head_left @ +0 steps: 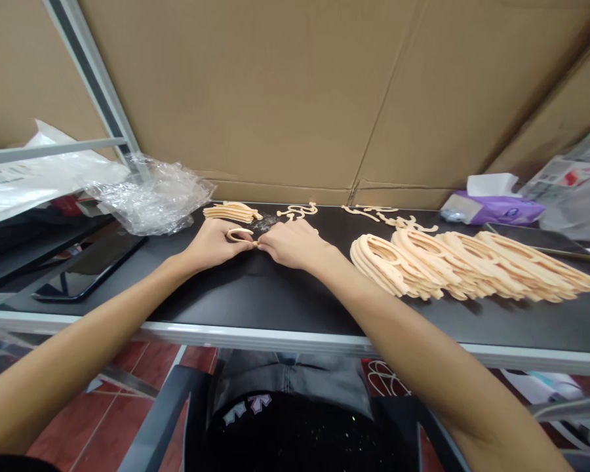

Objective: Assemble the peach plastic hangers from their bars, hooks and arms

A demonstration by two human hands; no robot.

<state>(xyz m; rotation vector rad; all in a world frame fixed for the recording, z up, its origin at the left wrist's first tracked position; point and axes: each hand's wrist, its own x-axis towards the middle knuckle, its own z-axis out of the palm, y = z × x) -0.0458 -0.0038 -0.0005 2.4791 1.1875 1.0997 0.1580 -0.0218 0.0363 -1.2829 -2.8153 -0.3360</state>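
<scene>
Both hands meet at the middle of a black table (255,295). My left hand (211,244) is closed around a small curved peach-coloured plastic piece (238,233). My right hand (291,244) pinches the same piece at its right end, fingertips touching the left hand's. Just behind the hands lies a small neat stack of curved peach strips (231,212). A long fanned row of peach ring-shaped frames (452,262) lies to the right of my right wrist.
Loose peach offcuts (299,210) and more scraps (383,215) lie along the back edge by the cardboard wall (275,98). Crumpled clear plastic (150,193) sits back left, a dark phone (86,272) at left, a purple tissue pack (494,206) back right.
</scene>
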